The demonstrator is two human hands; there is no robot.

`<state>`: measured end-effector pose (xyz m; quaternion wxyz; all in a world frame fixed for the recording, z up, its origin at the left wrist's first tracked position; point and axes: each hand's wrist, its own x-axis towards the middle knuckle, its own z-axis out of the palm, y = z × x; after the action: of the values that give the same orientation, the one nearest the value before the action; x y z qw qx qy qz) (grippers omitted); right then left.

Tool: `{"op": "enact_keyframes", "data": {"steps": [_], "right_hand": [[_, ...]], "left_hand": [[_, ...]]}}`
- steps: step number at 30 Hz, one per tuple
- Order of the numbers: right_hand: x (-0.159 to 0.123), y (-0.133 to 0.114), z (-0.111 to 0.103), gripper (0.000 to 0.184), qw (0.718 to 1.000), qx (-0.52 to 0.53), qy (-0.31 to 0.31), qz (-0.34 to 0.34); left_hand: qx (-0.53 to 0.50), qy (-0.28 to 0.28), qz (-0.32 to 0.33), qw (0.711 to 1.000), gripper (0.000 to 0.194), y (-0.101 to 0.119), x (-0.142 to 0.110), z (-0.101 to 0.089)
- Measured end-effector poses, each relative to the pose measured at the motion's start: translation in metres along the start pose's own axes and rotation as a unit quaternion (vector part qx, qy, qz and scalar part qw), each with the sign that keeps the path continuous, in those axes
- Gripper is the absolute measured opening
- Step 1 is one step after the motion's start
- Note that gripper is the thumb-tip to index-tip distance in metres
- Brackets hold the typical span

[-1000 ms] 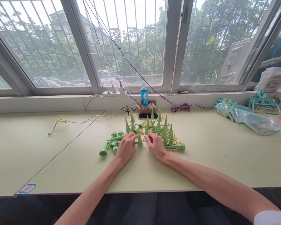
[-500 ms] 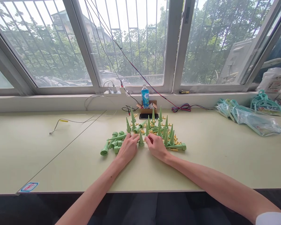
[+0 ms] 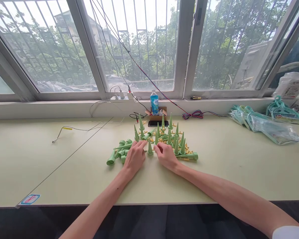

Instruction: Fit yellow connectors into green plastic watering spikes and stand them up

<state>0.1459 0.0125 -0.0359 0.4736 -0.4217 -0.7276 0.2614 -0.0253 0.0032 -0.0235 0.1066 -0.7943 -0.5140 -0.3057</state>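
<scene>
A green plastic cone-shaped spike (image 3: 149, 147) stands upright on its wide base between my two hands. My right hand (image 3: 165, 155) is closed in a pinch at its right side, on a small yellow peg-like fitting (image 3: 153, 149) mostly covered by the fingertips. My left hand (image 3: 136, 154) is just left of the spike, slightly apart from it, fingers stretched forward and right. I see nothing held in it, though its underside is hidden. Several more green spikes (image 3: 182, 147) stand behind, some with yellow fittings at their sides. Loose yellow fittings (image 3: 186, 149) lie among them.
Green spikes (image 3: 111, 158) lie in a heap left of my left hand. Behind are a black phone (image 3: 158, 123), a small cardboard box (image 3: 157, 117) and a blue bottle (image 3: 154, 103). Coiled cable (image 3: 193, 114) and bagged teal plastic items (image 3: 264, 124) lie toward the right.
My left hand has drawn slightly left, away from the upright spike, leaving a small gap. My right hand and the spike have barely moved.
</scene>
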Motion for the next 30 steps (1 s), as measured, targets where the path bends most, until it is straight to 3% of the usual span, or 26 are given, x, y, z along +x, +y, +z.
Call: {"op": "enact_keyframes", "data": {"steps": [6, 12, 20, 30], "right_hand": [[-0.001, -0.003, -0.001, 0.036, 1.000, 0.011, 0.010, 0.004], [-0.003, -0.008, -0.003, 0.027, 0.998, 0.064, -0.001, 0.015], [-0.007, -0.015, -0.004, 0.026, 0.992, 0.122, -0.033, -0.016], [-0.005, -0.014, -0.004, 0.027, 0.991, 0.126, -0.037, -0.038]], "left_hand": [[-0.003, 0.171, 0.008, 0.985, 0.049, 0.001, 0.001, 0.002], [-0.034, 0.247, 0.056, 0.967, 0.044, 0.005, 0.000, -0.002], [-0.066, 0.217, 0.122, 0.966, 0.038, 0.008, -0.003, -0.004], [-0.114, 0.167, 0.138, 0.970, 0.036, 0.009, -0.004, -0.003]]}}
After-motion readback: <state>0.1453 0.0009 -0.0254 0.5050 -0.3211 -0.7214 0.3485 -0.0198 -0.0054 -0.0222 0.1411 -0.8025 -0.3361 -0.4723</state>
